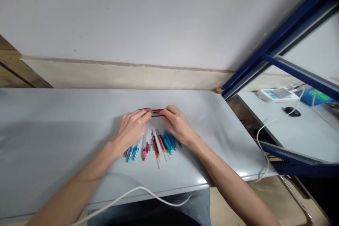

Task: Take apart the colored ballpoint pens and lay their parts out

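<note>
My left hand (134,125) and my right hand (176,123) meet above the far side of a row of pen parts, fingers of both closed. Red pen parts (160,110) and a thin dark piece (156,116) span the small gap between my fingertips. Which piece each hand grips is partly hidden. Nearer me lie clear barrels with blue tips (129,155), partly under my left wrist, and a clear barrel with a red tip (145,152). Several red and black ink refills (156,148) lie beside them. Blue pen parts (170,140) rest near my right wrist.
The grey table (66,120) runs along the wall. A white cable (140,188) crosses in front of my body. Right of the table stands a blue metal frame (254,56); beyond it, a second table holds a black mouse (292,111) and a white device (277,95).
</note>
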Demonstrator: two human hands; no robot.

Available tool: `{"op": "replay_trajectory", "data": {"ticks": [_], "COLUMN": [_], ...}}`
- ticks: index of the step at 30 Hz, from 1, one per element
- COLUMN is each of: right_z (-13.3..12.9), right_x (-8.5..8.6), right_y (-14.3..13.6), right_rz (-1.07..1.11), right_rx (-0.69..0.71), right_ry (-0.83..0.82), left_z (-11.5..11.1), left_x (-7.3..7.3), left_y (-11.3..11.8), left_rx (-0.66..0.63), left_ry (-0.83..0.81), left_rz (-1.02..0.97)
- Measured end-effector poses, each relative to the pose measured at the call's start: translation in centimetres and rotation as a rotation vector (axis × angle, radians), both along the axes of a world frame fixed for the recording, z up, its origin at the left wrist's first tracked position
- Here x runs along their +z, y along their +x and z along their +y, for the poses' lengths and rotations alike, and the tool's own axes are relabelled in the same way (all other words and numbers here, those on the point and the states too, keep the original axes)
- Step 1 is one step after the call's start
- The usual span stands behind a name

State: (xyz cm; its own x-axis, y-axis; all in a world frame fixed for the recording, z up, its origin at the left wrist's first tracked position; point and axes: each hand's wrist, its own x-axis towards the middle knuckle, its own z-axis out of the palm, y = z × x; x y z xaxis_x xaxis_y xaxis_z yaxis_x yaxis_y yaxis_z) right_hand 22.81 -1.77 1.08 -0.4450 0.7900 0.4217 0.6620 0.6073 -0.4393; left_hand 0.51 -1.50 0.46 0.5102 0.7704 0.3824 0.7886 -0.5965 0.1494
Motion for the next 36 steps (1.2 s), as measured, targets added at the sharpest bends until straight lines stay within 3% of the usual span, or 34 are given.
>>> {"op": "replay_trajectory", "data": {"ticks": [4, 6, 9, 13, 19, 24, 36], "right_z": [0.4, 0.2, -0.6, -1.7, -2.1, -1.8, -1.7], "right_x": [1.2, 1.4, 1.1, 0.0, -0.5, -0.5, -1.2], "right_y": [1.9, 2.0, 0.8, -1.6, -2.7, -2.6, -2.7], "right_rz": [0.140, 0.201, 0.159, 0.090, 0.162, 0.218, 0.032], "right_rx": [-0.146, -0.141, 0.027, 0.293, 0.298, 0.324, 0.332], "right_ry": [0.023, -0.037, -0.204, -0.268, -0.412, -0.399, -0.259], "left_z": [1.2, 1.5, 1.5, 1.1, 0.9, 0.8, 0.8], "left_x": [0.1, 0.0, -0.1, -0.3, -0.6, -0.6, -0.7], "left_y": [-2.0, -2.7, -2.6, -1.7, -1.3, -1.4, -1.2], "left_rx": [0.145, 0.195, 0.197, 0.148, 0.141, 0.146, 0.143], "left_ry": [0.035, 0.039, 0.024, -0.020, -0.056, -0.067, -0.074], "left_rz": [-0.101, -0.140, -0.163, -0.163, -0.183, -0.180, -0.158]}}
